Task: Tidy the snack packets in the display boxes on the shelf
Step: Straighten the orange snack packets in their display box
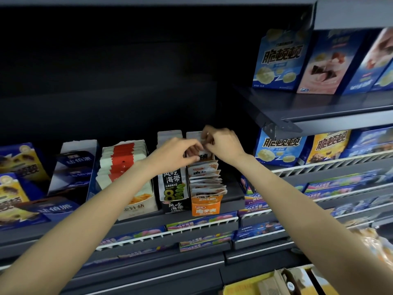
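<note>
The left hand (180, 150) covers the top of the black display box (173, 188), and its fingers (192, 159) hide part of a packet (205, 155) whose print seems unreadable. Right of the fingers, the blue boxes (380, 60) blur and leave the frame.

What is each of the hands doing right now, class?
Left hand: fingers pinch a snack packet at the back of the orange display box.
Right hand: pinches the same packet's top.
</note>
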`<action>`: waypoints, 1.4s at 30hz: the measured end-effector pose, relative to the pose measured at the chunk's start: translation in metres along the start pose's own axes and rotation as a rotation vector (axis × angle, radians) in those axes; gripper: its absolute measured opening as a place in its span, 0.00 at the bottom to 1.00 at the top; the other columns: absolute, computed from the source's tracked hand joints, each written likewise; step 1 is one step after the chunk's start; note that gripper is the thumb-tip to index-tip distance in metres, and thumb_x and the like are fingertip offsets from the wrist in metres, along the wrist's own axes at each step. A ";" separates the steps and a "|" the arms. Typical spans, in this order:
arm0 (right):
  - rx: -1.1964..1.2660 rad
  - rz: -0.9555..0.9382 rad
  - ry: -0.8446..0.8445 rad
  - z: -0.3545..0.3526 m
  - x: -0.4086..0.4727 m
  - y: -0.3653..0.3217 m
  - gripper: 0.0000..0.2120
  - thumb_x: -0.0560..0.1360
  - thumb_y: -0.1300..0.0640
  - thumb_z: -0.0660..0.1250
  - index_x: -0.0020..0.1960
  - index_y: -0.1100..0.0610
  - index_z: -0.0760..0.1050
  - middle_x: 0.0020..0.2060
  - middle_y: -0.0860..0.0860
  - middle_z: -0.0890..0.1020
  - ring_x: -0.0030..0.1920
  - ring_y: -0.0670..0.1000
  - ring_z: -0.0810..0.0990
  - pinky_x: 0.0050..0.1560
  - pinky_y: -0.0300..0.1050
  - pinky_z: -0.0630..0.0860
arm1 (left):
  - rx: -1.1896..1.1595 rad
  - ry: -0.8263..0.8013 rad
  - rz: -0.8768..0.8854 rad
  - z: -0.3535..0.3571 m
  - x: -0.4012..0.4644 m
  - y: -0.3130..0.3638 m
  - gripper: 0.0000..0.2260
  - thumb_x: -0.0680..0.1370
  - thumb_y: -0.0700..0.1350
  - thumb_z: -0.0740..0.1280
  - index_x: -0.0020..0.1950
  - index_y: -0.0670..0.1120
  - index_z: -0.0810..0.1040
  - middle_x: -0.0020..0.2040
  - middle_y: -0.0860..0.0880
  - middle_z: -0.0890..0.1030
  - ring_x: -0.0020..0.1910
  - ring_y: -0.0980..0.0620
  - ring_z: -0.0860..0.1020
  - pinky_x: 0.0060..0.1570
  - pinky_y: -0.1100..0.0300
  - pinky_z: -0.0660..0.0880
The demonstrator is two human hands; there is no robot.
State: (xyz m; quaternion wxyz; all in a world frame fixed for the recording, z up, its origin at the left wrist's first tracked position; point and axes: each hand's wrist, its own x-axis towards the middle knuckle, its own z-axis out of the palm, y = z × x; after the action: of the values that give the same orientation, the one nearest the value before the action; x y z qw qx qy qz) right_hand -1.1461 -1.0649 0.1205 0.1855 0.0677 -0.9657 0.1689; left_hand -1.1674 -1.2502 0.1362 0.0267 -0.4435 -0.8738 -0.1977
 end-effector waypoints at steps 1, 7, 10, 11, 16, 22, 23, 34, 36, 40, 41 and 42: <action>0.073 0.005 -0.014 -0.003 -0.004 0.002 0.08 0.77 0.54 0.65 0.55 0.55 0.73 0.48 0.51 0.83 0.50 0.54 0.80 0.50 0.46 0.71 | 0.004 -0.035 -0.013 0.003 -0.002 0.000 0.13 0.78 0.48 0.67 0.62 0.50 0.76 0.56 0.51 0.81 0.53 0.57 0.79 0.55 0.57 0.77; 0.507 -0.070 -0.212 -0.025 -0.037 0.019 0.07 0.77 0.56 0.68 0.54 0.56 0.79 0.50 0.48 0.83 0.53 0.42 0.80 0.57 0.38 0.76 | 0.100 -0.042 -0.031 0.001 -0.007 -0.001 0.19 0.77 0.58 0.64 0.65 0.51 0.74 0.62 0.53 0.79 0.57 0.57 0.77 0.55 0.63 0.73; 0.404 -0.126 -0.296 -0.031 -0.042 0.021 0.10 0.75 0.55 0.70 0.56 0.55 0.80 0.51 0.47 0.83 0.54 0.41 0.79 0.59 0.40 0.76 | 0.186 -0.061 -0.009 0.001 -0.008 0.001 0.26 0.75 0.64 0.63 0.68 0.52 0.71 0.65 0.53 0.77 0.61 0.56 0.76 0.59 0.59 0.71; 0.360 -0.141 -0.327 -0.032 -0.042 0.021 0.11 0.75 0.54 0.70 0.56 0.55 0.80 0.51 0.46 0.83 0.54 0.40 0.79 0.59 0.41 0.76 | 0.198 -0.070 -0.011 0.001 -0.008 0.002 0.28 0.74 0.65 0.62 0.70 0.52 0.70 0.66 0.54 0.76 0.63 0.56 0.75 0.60 0.59 0.70; 0.134 -0.206 -0.300 -0.028 -0.036 0.010 0.10 0.77 0.56 0.68 0.57 0.55 0.81 0.50 0.49 0.84 0.50 0.44 0.81 0.55 0.47 0.78 | 0.178 -0.099 -0.033 0.001 -0.005 0.001 0.33 0.71 0.68 0.64 0.72 0.55 0.66 0.69 0.54 0.73 0.66 0.55 0.72 0.62 0.56 0.70; 0.116 -0.120 -0.171 -0.028 -0.033 0.004 0.05 0.69 0.54 0.76 0.40 0.50 0.80 0.37 0.45 0.83 0.41 0.44 0.81 0.45 0.51 0.79 | 0.091 -0.088 -0.078 0.000 -0.005 -0.001 0.35 0.68 0.69 0.67 0.71 0.55 0.68 0.68 0.55 0.74 0.65 0.54 0.73 0.63 0.53 0.72; 0.139 -0.105 -0.203 -0.030 -0.033 0.006 0.07 0.68 0.53 0.77 0.38 0.49 0.79 0.36 0.45 0.83 0.40 0.43 0.81 0.45 0.51 0.79 | 0.083 -0.090 -0.079 0.000 -0.005 -0.001 0.36 0.67 0.69 0.67 0.71 0.55 0.68 0.68 0.55 0.74 0.65 0.55 0.73 0.63 0.54 0.71; 0.414 0.021 -0.118 -0.056 -0.043 -0.004 0.02 0.79 0.58 0.64 0.49 0.56 0.73 0.41 0.49 0.80 0.40 0.49 0.83 0.40 0.48 0.82 | -0.122 -0.061 -0.150 -0.003 -0.006 -0.002 0.30 0.70 0.63 0.69 0.68 0.51 0.72 0.64 0.54 0.77 0.62 0.55 0.75 0.61 0.55 0.72; 0.439 0.029 0.124 -0.059 -0.045 -0.011 0.02 0.80 0.59 0.62 0.49 0.54 0.70 0.40 0.49 0.80 0.37 0.48 0.84 0.37 0.49 0.82 | -0.233 -0.034 -0.176 -0.003 -0.006 -0.004 0.22 0.74 0.58 0.69 0.65 0.51 0.75 0.62 0.53 0.78 0.60 0.58 0.74 0.62 0.56 0.71; 0.555 0.073 0.364 -0.068 -0.044 -0.015 0.02 0.81 0.60 0.60 0.50 0.56 0.67 0.42 0.52 0.80 0.41 0.48 0.84 0.37 0.46 0.82 | -0.422 0.035 -0.251 -0.002 -0.005 -0.005 0.12 0.75 0.54 0.69 0.56 0.53 0.77 0.52 0.56 0.81 0.54 0.58 0.78 0.56 0.60 0.73; 0.587 0.108 0.386 -0.068 -0.043 -0.014 0.01 0.81 0.60 0.59 0.51 0.56 0.67 0.42 0.52 0.80 0.41 0.47 0.83 0.38 0.47 0.83 | -0.467 0.056 -0.267 -0.001 -0.005 -0.005 0.10 0.75 0.52 0.69 0.55 0.53 0.76 0.50 0.57 0.81 0.53 0.57 0.78 0.53 0.63 0.72; 0.609 0.143 0.399 -0.067 -0.043 -0.014 0.01 0.82 0.60 0.59 0.51 0.56 0.67 0.42 0.51 0.80 0.41 0.47 0.83 0.39 0.50 0.83 | -0.517 0.078 -0.282 -0.001 -0.005 -0.004 0.10 0.75 0.51 0.70 0.55 0.52 0.76 0.49 0.58 0.80 0.52 0.57 0.78 0.52 0.65 0.72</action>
State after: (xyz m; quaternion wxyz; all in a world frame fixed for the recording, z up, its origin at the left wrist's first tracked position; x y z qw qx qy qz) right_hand -1.0811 -1.0510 0.1667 0.3291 0.0178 -0.8182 0.4711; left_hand -1.1680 -1.2562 0.1346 -0.0812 -0.3018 -0.8459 -0.4322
